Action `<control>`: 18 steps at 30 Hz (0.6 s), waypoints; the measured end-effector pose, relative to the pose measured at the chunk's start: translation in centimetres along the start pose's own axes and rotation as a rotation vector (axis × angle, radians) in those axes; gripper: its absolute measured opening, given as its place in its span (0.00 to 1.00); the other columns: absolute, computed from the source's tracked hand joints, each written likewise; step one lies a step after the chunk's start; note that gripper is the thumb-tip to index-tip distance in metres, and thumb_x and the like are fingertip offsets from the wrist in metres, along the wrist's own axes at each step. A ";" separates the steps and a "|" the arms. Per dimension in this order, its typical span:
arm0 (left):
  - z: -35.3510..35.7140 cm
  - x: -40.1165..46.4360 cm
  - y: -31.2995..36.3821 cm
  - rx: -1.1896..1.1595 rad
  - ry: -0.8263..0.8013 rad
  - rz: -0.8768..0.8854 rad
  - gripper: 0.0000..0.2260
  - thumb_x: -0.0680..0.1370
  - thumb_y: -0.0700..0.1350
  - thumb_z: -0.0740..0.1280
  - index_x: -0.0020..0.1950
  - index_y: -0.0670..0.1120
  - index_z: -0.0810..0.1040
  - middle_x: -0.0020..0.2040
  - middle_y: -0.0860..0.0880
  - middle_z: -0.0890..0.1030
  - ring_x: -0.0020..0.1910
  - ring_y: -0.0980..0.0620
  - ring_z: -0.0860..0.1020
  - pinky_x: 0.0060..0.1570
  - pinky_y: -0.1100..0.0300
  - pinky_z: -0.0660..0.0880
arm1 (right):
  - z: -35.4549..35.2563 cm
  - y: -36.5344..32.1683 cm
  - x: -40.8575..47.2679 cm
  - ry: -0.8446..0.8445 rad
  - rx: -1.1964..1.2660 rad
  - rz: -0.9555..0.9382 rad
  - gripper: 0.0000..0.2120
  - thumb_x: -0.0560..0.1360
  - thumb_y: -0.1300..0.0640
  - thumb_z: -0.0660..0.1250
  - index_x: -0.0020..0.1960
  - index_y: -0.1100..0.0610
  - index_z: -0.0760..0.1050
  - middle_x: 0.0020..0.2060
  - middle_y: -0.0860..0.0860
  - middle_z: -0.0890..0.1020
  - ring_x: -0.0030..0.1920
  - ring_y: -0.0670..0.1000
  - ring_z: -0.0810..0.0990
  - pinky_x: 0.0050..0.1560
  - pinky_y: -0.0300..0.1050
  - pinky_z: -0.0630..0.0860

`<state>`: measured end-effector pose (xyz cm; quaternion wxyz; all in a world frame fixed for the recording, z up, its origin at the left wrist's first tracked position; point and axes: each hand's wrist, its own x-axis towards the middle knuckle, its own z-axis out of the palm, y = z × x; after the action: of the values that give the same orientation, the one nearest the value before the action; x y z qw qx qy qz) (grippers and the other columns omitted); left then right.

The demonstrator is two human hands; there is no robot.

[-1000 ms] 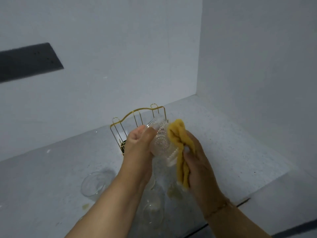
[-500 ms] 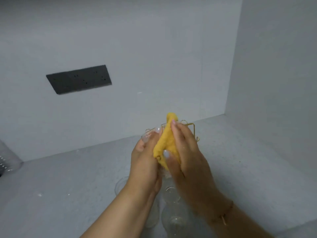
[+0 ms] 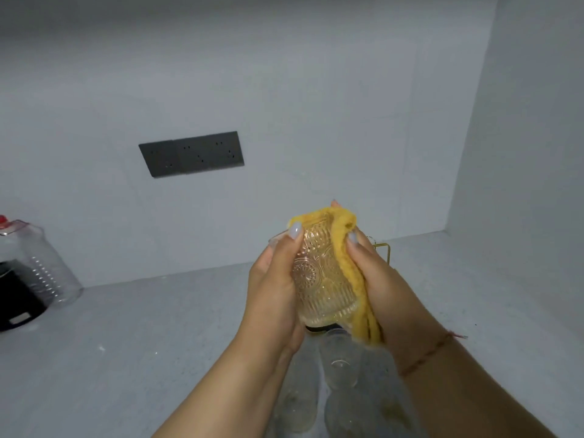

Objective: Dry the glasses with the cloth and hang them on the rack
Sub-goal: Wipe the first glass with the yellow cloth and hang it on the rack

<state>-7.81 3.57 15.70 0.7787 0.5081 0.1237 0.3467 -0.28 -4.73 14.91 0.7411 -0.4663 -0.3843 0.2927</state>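
I hold an embossed clear glass up in front of me between both hands. My left hand grips its left side, thumb near the top end. My right hand presses a yellow cloth around the glass's right side and far end. Only a sliver of the gold wire rack shows behind my right hand. More clear glasses stand on the counter below my wrists, partly hidden by my forearms.
A grey counter runs to a white back wall with a dark socket panel. A clear plastic jug and a black object sit at far left. A side wall closes the right.
The view swung up and right. The cloth, which covered the glass between my hands, now wraps its right side and far end, showing the embossed face. The glass sits higher.
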 end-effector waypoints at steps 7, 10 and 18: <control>-0.2 -0.9 -0.3 0.339 0.046 -0.022 0.46 0.59 0.81 0.62 0.72 0.58 0.67 0.68 0.51 0.76 0.64 0.50 0.78 0.62 0.48 0.76 | 1.6 1.9 -1.3 0.309 -0.280 -0.246 0.30 0.69 0.41 0.64 0.68 0.34 0.56 0.66 0.31 0.66 0.63 0.29 0.68 0.55 0.23 0.69; -0.5 -1.1 -0.2 0.207 -0.019 -0.040 0.37 0.65 0.70 0.69 0.69 0.54 0.71 0.58 0.50 0.83 0.54 0.53 0.84 0.49 0.57 0.82 | 2.2 1.6 -1.1 0.260 -0.368 -0.257 0.28 0.72 0.41 0.61 0.71 0.44 0.63 0.64 0.39 0.75 0.63 0.37 0.73 0.60 0.33 0.72; -1.3 -0.6 0.9 0.307 -0.057 -0.119 0.38 0.66 0.77 0.57 0.65 0.52 0.78 0.62 0.49 0.81 0.62 0.50 0.80 0.64 0.44 0.74 | 1.6 1.3 0.0 0.294 0.136 0.130 0.32 0.68 0.33 0.59 0.65 0.51 0.74 0.57 0.53 0.82 0.56 0.54 0.82 0.59 0.57 0.76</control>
<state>-9.31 4.33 15.82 0.7143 0.6225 0.1829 0.2623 -1.71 -3.51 14.11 0.7986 -0.4768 -0.2202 0.2939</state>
